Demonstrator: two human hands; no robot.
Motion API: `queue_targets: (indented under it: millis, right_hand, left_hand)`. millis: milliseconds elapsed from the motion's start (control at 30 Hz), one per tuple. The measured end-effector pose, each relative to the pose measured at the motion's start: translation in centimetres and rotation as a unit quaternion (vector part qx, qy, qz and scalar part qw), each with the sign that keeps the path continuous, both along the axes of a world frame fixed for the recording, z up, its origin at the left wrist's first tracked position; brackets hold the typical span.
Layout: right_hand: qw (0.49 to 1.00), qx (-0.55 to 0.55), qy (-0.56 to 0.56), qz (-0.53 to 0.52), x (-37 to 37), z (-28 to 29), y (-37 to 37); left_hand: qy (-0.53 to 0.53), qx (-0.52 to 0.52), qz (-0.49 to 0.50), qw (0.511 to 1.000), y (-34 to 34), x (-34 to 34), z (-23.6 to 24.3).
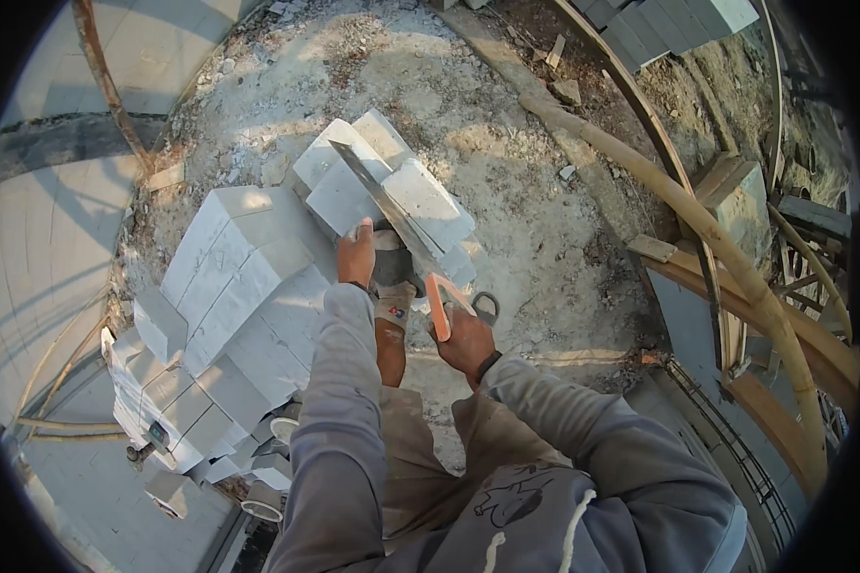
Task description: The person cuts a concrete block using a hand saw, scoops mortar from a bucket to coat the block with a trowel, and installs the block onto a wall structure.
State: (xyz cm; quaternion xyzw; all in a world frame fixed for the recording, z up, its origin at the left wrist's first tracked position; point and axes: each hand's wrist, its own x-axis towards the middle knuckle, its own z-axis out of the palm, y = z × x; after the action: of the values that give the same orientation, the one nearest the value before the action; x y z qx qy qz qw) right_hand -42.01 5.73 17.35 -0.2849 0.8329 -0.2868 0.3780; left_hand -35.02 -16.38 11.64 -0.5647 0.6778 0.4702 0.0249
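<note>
My left hand (355, 250) grips the near edge of a light grey block (342, 191), beside my sandalled foot (392, 265), which is raised against the stacked blocks. My right hand (463, 344) is closed round the orange handle of a handsaw (382, 196). The long metal blade lies diagonally across the block, reaching up and left, with more pale blocks (425, 205) beside and behind it. Another dark sandal (483, 307) shows just right of the saw's handle.
A large stack of grey blocks (229, 277) stands left, beside a paved slab (43, 239). Bamboo poles (678, 191) and timber planks (755, 320) lean along the right. More blocks (669, 24) are at top right. Rubble-strewn ground (401, 67) lies ahead.
</note>
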Motion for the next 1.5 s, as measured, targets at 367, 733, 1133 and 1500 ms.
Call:
queue_targets:
  millis: [367, 733, 1133, 1500]
  right_hand:
    - [0.999, 0.015, 0.008, -0.031, 0.7, 2.3, 2.8]
    - [0.999, 0.008, -0.028, -0.017, 2.1, 0.3, 4.9]
    - [0.997, 0.001, -0.061, -0.052, 1.9, 3.3, 3.5]
    - [0.986, -0.031, -0.053, -0.154, -2.4, 3.8, -4.1]
  left_hand:
    - [-0.044, -0.115, 0.009, 0.992, -0.9, -0.9, -5.2]
    - [-0.026, -0.081, 0.044, 0.995, -2.2, -4.0, -10.1]
    - [-0.068, -0.22, -0.187, 0.955, -2.8, -6.4, -8.7]
    - [-0.078, -0.153, -0.254, 0.952, -4.4, -9.4, -9.6]
